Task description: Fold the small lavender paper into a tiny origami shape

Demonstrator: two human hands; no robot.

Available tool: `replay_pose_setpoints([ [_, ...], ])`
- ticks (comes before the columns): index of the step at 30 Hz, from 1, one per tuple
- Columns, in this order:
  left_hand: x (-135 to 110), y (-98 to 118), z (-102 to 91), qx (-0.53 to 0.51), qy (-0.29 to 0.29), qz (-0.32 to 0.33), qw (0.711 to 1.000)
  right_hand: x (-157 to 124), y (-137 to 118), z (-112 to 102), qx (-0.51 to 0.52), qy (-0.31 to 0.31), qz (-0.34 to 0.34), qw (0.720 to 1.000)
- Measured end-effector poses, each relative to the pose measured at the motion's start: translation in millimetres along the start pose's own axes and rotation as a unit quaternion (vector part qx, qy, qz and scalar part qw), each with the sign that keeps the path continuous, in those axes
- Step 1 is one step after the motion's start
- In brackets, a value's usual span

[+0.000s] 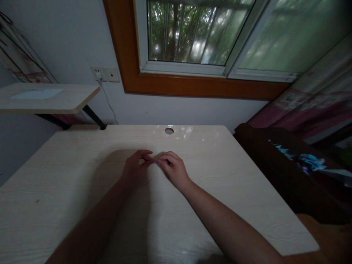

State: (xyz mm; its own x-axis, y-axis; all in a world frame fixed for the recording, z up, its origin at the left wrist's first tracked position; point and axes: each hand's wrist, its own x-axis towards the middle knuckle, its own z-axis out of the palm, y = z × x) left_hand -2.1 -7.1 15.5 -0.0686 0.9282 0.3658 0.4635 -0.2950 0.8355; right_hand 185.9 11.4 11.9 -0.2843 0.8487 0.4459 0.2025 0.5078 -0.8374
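Both of my hands meet over the middle of a pale wooden desk (68, 176). My left hand (135, 165) has its fingers curled in a pinch. My right hand (173, 169) is curled too, its fingertips touching those of the left. Between the fingertips sits something very small and pale (156, 161) that I cannot make out. Both forearms reach in from the bottom edge of the view.
A round cable hole (169, 130) lies near the desk's far edge. A raised side shelf (55, 101) with a sheet of paper (37, 94) stands at left. A wall socket (104, 74) with a white cable, a window (198, 33) and dark furniture (288, 168) at right surround the desk.
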Motion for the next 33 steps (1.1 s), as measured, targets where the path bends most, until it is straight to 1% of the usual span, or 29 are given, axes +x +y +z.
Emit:
replay_pose_setpoints([
  [3, -0.3, 0.8, -1.7, -0.023, -0.016, -0.006, 1.0, -0.2, 0.7, -0.1, -0.002, -0.003, -0.001, 1.0],
  [7, -1.2, -3.6, -2.3, -0.056, -0.035, -0.014, 0.998, -0.9, 3.7, 1.5, -0.008, -0.002, 0.009, 1.0],
  [12, -1.7, -9.8, 0.9, -0.117, -0.037, -0.043, 0.992, -2.2, 11.4, 3.9, 0.018, 0.003, 0.069, 0.997],
  [16, -0.1, -10.4, 4.1, -0.164, -0.06, -0.065, 0.982, -2.9, 18.7, 5.3, 0.062, 0.018, 0.126, 0.99],
  [22, 1.7, -10.7, 8.2, -0.201, -0.103, -0.096, 0.969, -2.8, 19.1, 6.4, 0.103, 0.005, 0.144, 0.984],
  [24, 1.9, -10.0, 8.1, -0.207, -0.1, -0.099, 0.968, -2.0, 16.4, 6.2, 0.122, 0.0, 0.148, 0.981],
  [29, 3.6, -6.9, 5.0, -0.213, -0.057, -0.087, 0.971, 0.1, 11.2, 5.4, 0.154, 0.005, 0.147, 0.977],
  [33, 4.5, -6.3, 3.3, -0.219, -0.052, -0.085, 0.971, -0.2, 10.7, 5.5, 0.162, -0.003, 0.138, 0.977],
])
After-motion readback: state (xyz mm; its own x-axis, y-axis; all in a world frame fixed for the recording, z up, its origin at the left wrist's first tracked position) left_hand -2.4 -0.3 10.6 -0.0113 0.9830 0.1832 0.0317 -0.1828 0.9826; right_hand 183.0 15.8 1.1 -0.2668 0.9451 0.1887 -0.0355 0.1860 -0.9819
